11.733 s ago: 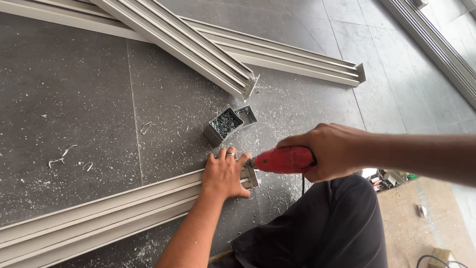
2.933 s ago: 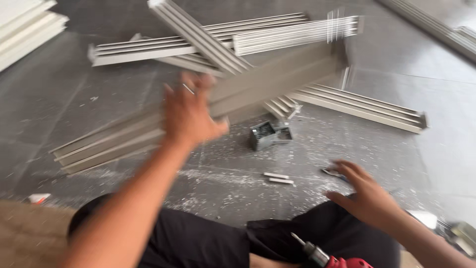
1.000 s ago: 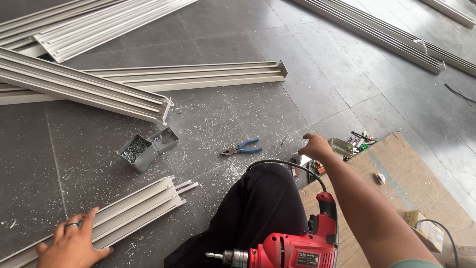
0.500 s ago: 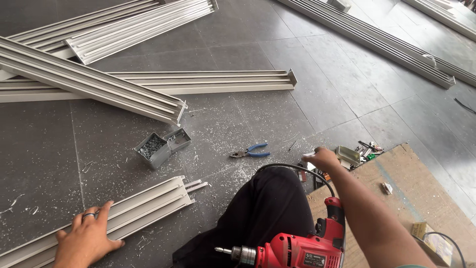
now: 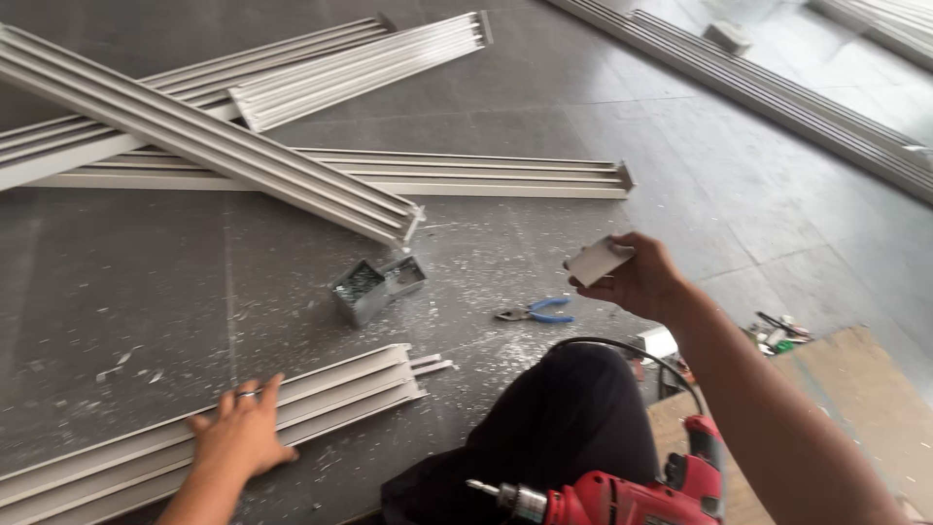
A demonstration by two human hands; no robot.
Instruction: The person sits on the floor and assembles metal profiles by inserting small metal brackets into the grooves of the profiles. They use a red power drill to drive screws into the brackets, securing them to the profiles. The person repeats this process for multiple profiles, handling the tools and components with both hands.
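My left hand [image 5: 241, 436] lies flat, fingers spread, on a long pale aluminium track profile [image 5: 321, 394] that runs along the floor in front of me. My right hand [image 5: 641, 279] is raised above the floor and grips a short white rectangular piece [image 5: 596, 261]. A red power drill [image 5: 622, 496] with its bit pointing left rests by my black-trousered knee, with no hand on it. Blue-handled pliers [image 5: 535, 311] lie on the floor below my right hand.
A small grey metal box of screws [image 5: 374, 284] sits on the dusty grey tile floor. Several long aluminium profiles [image 5: 292, 165] are stacked crosswise at the back, more lie at the far right [image 5: 777, 97]. Cardboard [image 5: 855, 389] and small tools [image 5: 777, 331] sit to my right.
My right hand has risen from the clutter on the right and now holds the short white piece. My left hand stays on the near profile. The camera has shifted slightly.
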